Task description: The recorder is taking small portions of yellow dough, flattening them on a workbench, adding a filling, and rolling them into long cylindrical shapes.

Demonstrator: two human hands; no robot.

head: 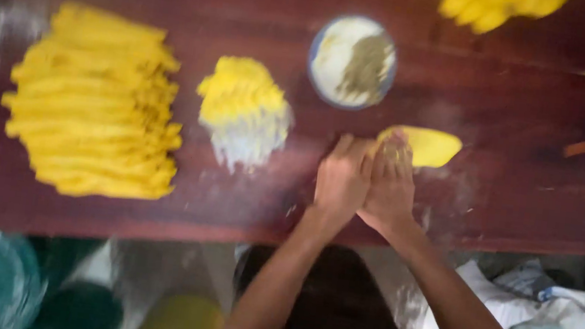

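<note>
Both hands down on the dark wooden table (523,103), side by side near its front edge: left hand (341,180) flat, fingers together, and right hand (388,184) pressing on the near end of a yellow dough piece (425,146). Round bowl (353,61) of filling sits just behind them. Left of it a small yellow heap (243,110) dusted with white flour, then a big pile of finished yellow pieces (95,103) by the left edge

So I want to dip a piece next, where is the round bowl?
In the head view the round bowl sits on the dark wooden table, above the two hands, right of the small yellow pile.
</note>
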